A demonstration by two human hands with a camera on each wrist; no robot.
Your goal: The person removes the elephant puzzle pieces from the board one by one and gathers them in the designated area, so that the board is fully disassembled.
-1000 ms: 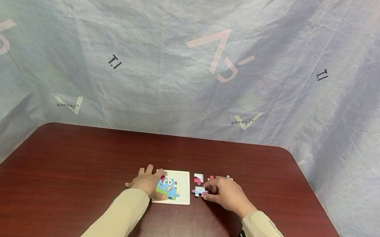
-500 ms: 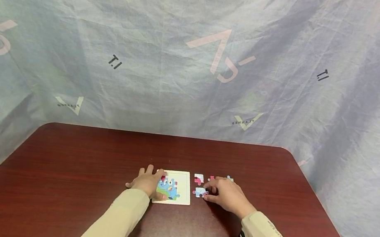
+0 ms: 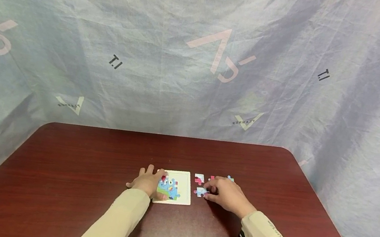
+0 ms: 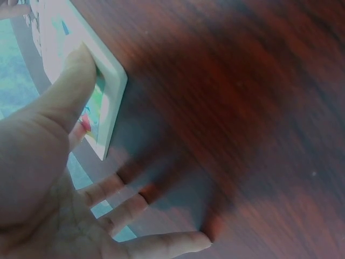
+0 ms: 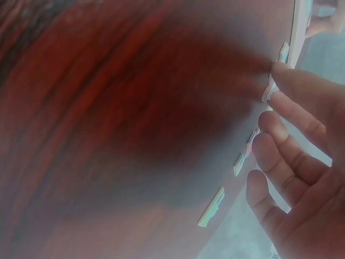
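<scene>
A square puzzle tray [image 3: 184, 189] with a pale frame lies on the table. Its left part holds joined pieces [image 3: 171, 191] that show a blue cartoon figure on green. Over the left edge rests my left hand [image 3: 145, 181], fingers spread, its thumb [image 4: 81, 73] lying across the frame in the left wrist view. Right of the tray, my right hand [image 3: 229, 195] has thumb and index finger at the right side of a light-blue jigsaw piece [image 3: 200, 192], pinching it at the tabletop. Its other fingers [image 5: 267, 154] hang loosely bent.
Above the pinched piece lies a white and pink jigsaw piece [image 3: 199, 178]. Farther right, a pink piece [image 3: 212, 178] and a blue-green one [image 3: 230, 178] are partly covered by the right hand. The dark red table [image 3: 83, 168] backs onto a grey cloth [image 3: 150, 86].
The light-blue piece has slid slightly right, farther under the right thumb and index finger, and turned a little. The left hand and the tray hold their places.
</scene>
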